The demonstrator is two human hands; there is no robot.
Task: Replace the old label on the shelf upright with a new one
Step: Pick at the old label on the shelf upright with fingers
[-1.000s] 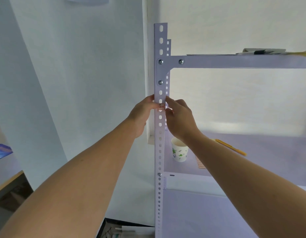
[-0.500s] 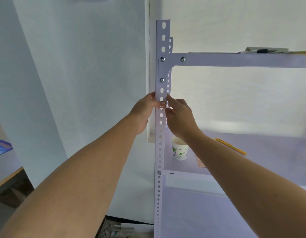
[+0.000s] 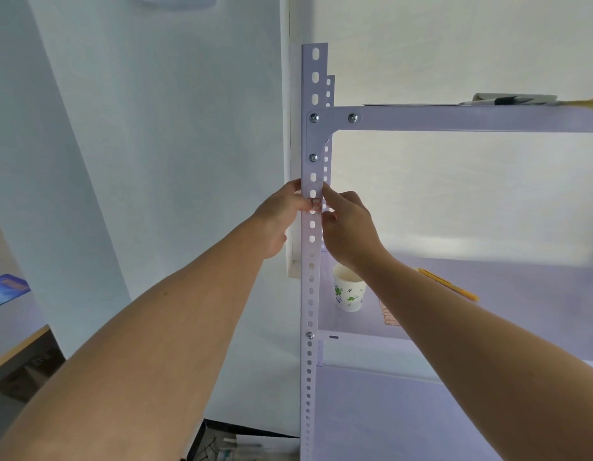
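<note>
The white perforated shelf upright (image 3: 312, 294) runs vertically through the middle of the view. A small red-and-white label (image 3: 316, 204) sits on its front face just below the corner bracket. My left hand (image 3: 282, 217) grips the upright's left edge, thumb touching the label's left end. My right hand (image 3: 346, 224) reaches from the right, its forefinger and thumb at the label's right edge. Most of the label is hidden by the fingers. A sheet of red labels (image 3: 388, 314) lies on the middle shelf, partly behind my right forearm.
A paper cup (image 3: 349, 291) with green print stands on the middle shelf (image 3: 521, 294) near the upright. A yellow utility knife (image 3: 455, 286) lies farther right. Papers (image 3: 514, 99) rest on the top shelf. A desk edge (image 3: 15, 347) is at lower left.
The hands stay at the same spot on the upright. The label's red print now shows between the fingertips. The view has shifted slightly.
</note>
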